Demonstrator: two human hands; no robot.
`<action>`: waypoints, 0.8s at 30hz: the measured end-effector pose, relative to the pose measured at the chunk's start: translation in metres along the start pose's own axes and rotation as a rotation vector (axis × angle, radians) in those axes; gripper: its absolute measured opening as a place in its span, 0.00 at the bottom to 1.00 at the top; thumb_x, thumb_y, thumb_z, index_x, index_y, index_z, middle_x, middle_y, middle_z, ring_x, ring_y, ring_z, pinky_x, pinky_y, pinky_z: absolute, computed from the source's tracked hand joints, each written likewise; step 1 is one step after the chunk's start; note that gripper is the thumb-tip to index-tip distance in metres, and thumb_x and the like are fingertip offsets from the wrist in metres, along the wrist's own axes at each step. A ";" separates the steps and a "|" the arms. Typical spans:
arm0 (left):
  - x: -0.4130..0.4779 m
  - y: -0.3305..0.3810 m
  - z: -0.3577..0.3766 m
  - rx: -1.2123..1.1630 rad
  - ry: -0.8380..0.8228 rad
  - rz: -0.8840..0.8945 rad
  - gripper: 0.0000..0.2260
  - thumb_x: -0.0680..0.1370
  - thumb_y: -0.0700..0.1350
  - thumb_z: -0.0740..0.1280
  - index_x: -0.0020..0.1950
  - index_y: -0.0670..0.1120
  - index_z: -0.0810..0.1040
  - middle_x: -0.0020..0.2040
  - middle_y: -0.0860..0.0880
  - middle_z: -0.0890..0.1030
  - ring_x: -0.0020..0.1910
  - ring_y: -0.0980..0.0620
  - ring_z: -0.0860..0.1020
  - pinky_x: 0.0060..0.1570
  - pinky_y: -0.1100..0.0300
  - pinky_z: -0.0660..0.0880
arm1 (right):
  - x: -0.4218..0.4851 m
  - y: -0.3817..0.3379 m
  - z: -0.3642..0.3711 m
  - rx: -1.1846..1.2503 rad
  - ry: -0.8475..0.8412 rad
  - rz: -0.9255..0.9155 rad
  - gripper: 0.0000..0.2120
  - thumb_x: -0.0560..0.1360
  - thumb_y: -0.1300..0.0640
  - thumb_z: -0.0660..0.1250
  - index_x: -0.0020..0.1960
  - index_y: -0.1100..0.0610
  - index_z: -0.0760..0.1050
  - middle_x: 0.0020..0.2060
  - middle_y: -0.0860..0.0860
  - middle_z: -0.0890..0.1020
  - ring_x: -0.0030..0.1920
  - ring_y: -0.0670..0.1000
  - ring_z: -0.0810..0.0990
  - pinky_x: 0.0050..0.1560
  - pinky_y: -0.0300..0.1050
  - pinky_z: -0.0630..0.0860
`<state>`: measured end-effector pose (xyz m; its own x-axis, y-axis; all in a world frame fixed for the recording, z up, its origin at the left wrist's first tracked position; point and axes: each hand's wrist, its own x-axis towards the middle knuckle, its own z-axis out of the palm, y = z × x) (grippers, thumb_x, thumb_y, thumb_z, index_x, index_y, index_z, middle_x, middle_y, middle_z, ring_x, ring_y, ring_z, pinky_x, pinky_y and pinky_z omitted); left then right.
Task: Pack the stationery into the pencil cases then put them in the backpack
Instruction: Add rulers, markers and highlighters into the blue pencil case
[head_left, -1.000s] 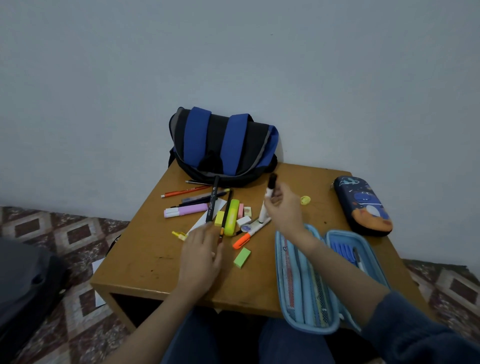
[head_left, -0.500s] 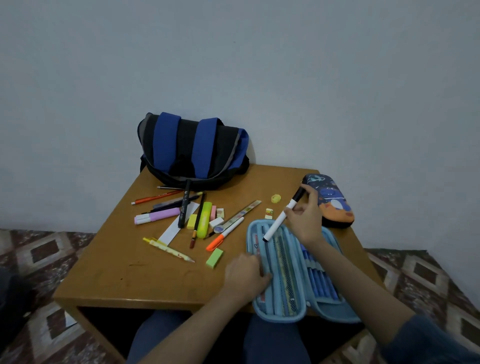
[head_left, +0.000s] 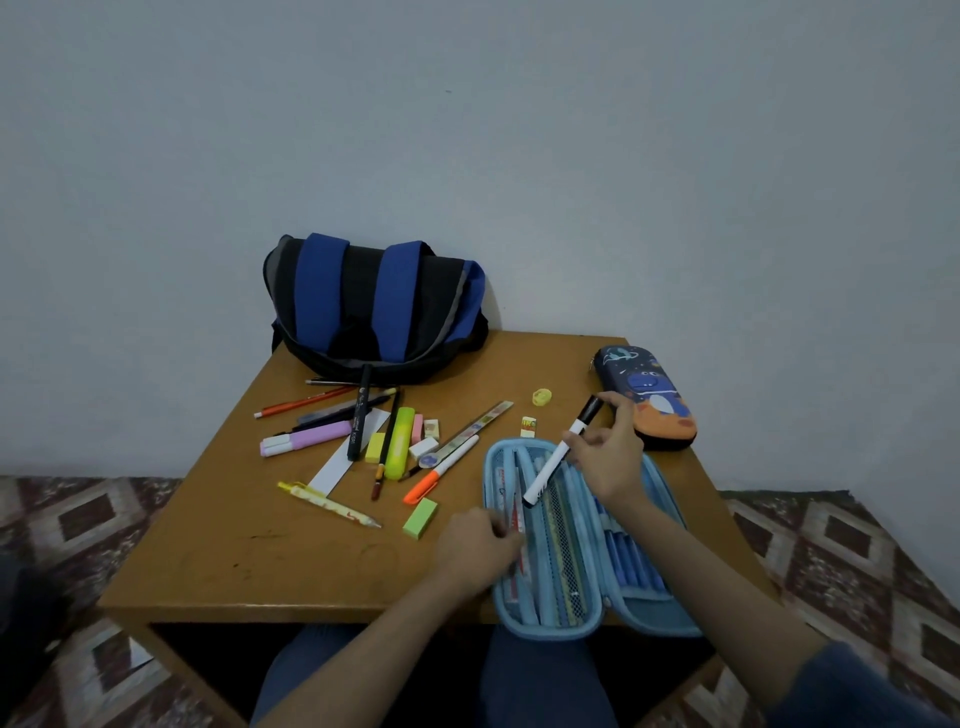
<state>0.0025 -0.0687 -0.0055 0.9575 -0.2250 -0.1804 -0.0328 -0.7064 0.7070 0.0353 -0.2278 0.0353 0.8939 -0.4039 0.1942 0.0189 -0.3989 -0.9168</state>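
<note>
Marker (head_left: 548, 475) lowered, pinched by right hand (head_left: 608, 457), left hand (head_left: 475, 548) holding case (head_left: 550, 618)

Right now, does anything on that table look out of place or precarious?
The open case overhangs the table's near edge, so it might slip, though the left hand holds its side. Loose pens lie scattered; nothing looks damaged.

1. A dark blue sleeve (head_left: 857, 691) covered the right arm, ending near the elbow.
2. The left forearm (head_left: 363, 639) and right forearm (head_left: 717, 566) were bare.
3. The left grip (head_left: 475, 548) and right grip (head_left: 605, 460) were bare too.
4. Blue trousers (head_left: 311, 675) covered both legs.
</note>
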 end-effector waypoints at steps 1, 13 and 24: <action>0.000 -0.002 -0.003 -0.072 -0.027 -0.011 0.09 0.78 0.47 0.64 0.37 0.48 0.74 0.37 0.53 0.77 0.36 0.57 0.76 0.37 0.66 0.73 | -0.001 0.000 0.001 0.019 -0.013 0.027 0.24 0.73 0.66 0.69 0.64 0.56 0.63 0.35 0.64 0.80 0.33 0.57 0.79 0.41 0.54 0.80; -0.004 -0.008 -0.012 -0.340 -0.080 -0.037 0.09 0.77 0.41 0.66 0.36 0.47 0.77 0.40 0.52 0.79 0.42 0.56 0.78 0.38 0.69 0.74 | -0.011 -0.007 0.021 -0.098 -0.498 0.300 0.32 0.73 0.72 0.66 0.72 0.57 0.60 0.34 0.58 0.79 0.29 0.52 0.78 0.29 0.41 0.79; -0.009 -0.005 -0.014 -0.168 -0.003 0.112 0.13 0.74 0.40 0.67 0.32 0.52 0.74 0.34 0.56 0.76 0.38 0.59 0.74 0.38 0.70 0.69 | -0.025 -0.019 0.030 -0.335 -0.726 0.360 0.34 0.73 0.73 0.64 0.75 0.58 0.57 0.39 0.64 0.79 0.28 0.53 0.79 0.32 0.44 0.80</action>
<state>-0.0021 -0.0534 0.0027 0.9497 -0.2980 -0.0960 -0.0907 -0.5553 0.8267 0.0262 -0.1850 0.0377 0.8865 0.0262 -0.4619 -0.3500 -0.6150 -0.7066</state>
